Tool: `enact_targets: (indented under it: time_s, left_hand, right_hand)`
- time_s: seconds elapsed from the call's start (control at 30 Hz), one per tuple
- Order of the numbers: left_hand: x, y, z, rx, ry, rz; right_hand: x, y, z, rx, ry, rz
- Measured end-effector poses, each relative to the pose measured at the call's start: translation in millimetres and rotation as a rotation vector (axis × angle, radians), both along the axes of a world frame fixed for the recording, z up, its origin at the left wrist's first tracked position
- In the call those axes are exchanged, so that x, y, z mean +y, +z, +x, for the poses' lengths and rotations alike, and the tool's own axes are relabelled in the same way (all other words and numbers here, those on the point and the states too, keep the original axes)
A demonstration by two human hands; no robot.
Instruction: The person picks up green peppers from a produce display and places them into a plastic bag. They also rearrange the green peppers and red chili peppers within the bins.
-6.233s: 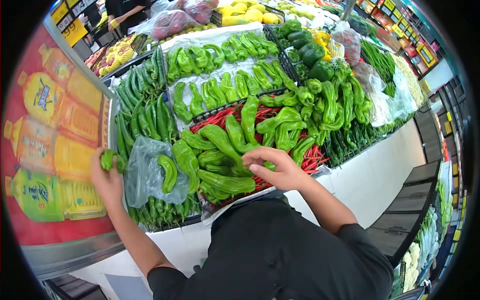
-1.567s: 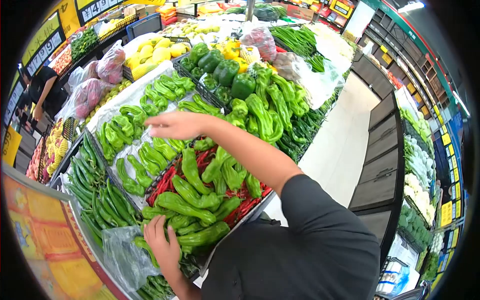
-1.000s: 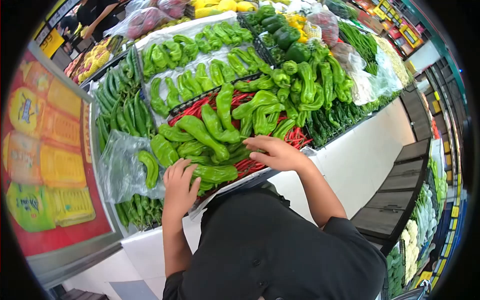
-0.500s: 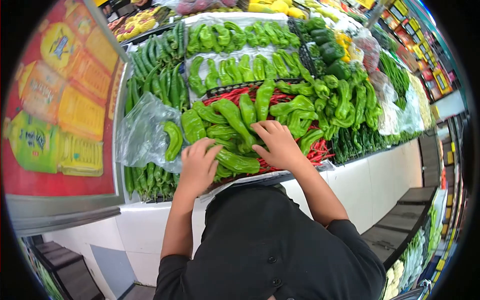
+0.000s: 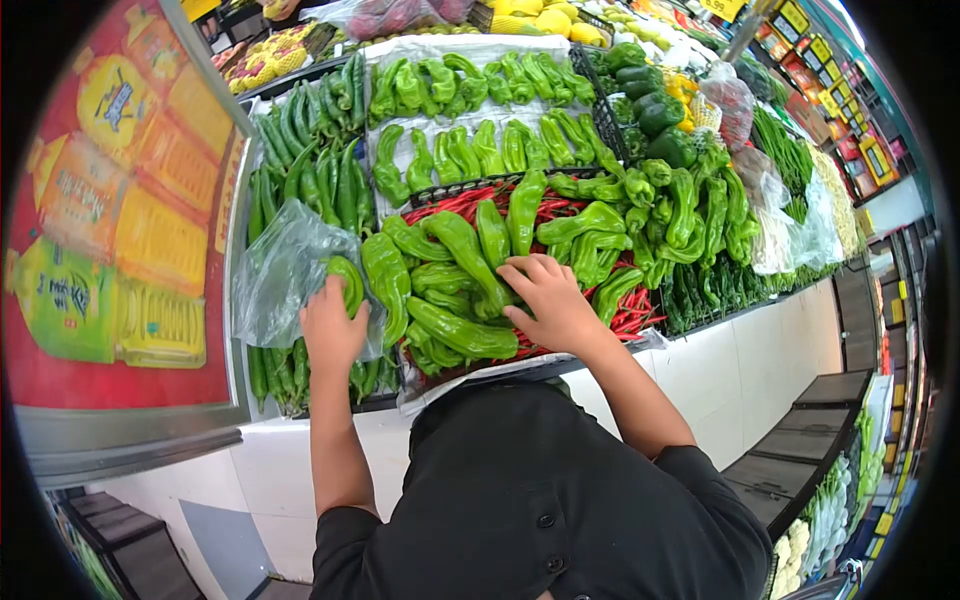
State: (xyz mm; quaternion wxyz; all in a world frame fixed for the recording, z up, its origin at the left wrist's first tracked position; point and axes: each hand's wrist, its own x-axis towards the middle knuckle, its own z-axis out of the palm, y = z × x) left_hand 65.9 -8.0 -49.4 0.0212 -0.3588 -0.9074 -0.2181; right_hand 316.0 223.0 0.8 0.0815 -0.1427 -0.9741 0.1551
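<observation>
My left hand (image 5: 334, 328) is closed around a curved green pepper (image 5: 348, 282) that lies on a crumpled clear plastic bag (image 5: 285, 260). Part of that pepper is hidden by the fingers. At the right side of a loose heap of large green peppers (image 5: 462, 330), my right hand (image 5: 552, 308) rests with its thumb and fingers apart, fingertips touching a long pepper (image 5: 468, 255) and holding nothing. Under and around the heap, thin red chillies (image 5: 625, 312) show.
Rows of green peppers (image 5: 455, 150) lie on white paper in a crate behind the heap. Long green chillies (image 5: 335, 185) fill the left side, beside a drinks poster panel (image 5: 130, 220). Dark green bell peppers (image 5: 660, 115) sit at the back right. The white counter front (image 5: 740, 345) is below.
My left hand has moved left from the pepper heap to the curved pepper on the bag and taken hold of it. My right hand stays almost where it was.
</observation>
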Motion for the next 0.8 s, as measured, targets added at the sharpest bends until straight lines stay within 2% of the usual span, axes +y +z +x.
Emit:
enact_targets:
  time_s: [0.1, 0.17, 0.27, 0.37, 0.5, 0.6, 0.67, 0.73, 0.8]
  left_hand:
    - [-8.8, 22.6, -1.7, -0.031, 0.021, 0.085]
    - [-17.3, 45.6, 1.3, 0.009, 0.042, 0.166]
    - [-21.1, 80.1, 14.5, -0.071, 0.033, 0.355]
    - [-14.2, 89.4, 28.1, -0.411, -0.296, 0.589]
    - [19.8, 83.3, 41.2, -0.666, -0.719, 0.606]
    - [41.7, 74.0, 49.5, -1.132, -0.587, 0.675]
    - [57.4, 80.5, 54.5, -1.227, -0.521, 0.639]
    - [67.2, 90.8, 53.3, -1.315, -0.499, 0.557]
    - [76.5, 88.8, 53.6, -1.249, -0.466, 0.674]
  right_hand:
    - [1.5, -1.9, 3.9, 0.04, 0.019, 0.017]
    - [0.6, 4.1, 4.6, 0.056, 0.023, -0.059]
    - [-1.5, 12.9, -0.3, 0.158, 0.059, -0.209]
    - [-12.4, 33.4, -17.1, 0.386, 0.138, -0.26]
    - [-17.3, 68.9, -29.9, 0.298, 0.392, -0.135]
    - [-22.6, 66.5, -29.6, 0.337, 0.341, -0.065]
    - [-15.0, 55.6, -34.4, 0.451, 0.28, 0.038]
    - [-0.2, 60.4, -34.9, 0.397, 0.255, 0.109]
    - [21.2, 68.6, -40.4, 0.406, 0.221, 0.18]
